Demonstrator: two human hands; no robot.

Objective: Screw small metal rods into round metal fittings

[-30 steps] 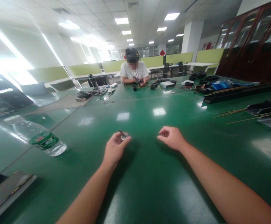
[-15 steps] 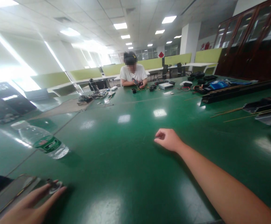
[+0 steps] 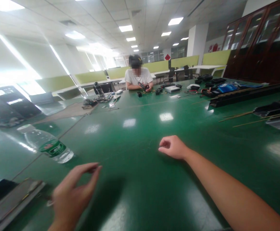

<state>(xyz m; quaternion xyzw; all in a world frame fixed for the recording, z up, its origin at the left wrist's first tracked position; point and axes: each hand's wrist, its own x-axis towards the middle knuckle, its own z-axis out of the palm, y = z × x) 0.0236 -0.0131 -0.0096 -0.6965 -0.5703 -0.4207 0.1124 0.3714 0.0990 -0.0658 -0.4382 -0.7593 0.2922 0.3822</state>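
My left hand point(image 3: 76, 189) is raised over the green table point(image 3: 130, 154), slightly blurred, with thumb and index fingertip pressed together. Whatever is between those tips, if anything, is too small to name. Just behind its wrist side, a small blurred light-coloured ring-like piece point(image 3: 49, 202) shows, partly hidden by the hand. My right hand point(image 3: 175, 147) rests on the table with its fingers curled and the thumb close to the index finger. I cannot make out what it holds, if anything.
A clear water bottle point(image 3: 54, 148) with a green label stands at left. A flat grey case point(image 3: 17, 202) lies at lower left. Across the table a person in a white shirt point(image 3: 140, 77) handles a tool. Dark metal channels point(image 3: 246, 96) and thin rods point(image 3: 236, 116) lie at right.
My left hand has moved right and up, away from the small ring-like piece beside the case, and its fingertips have closed together. My right hand has stayed almost in place.
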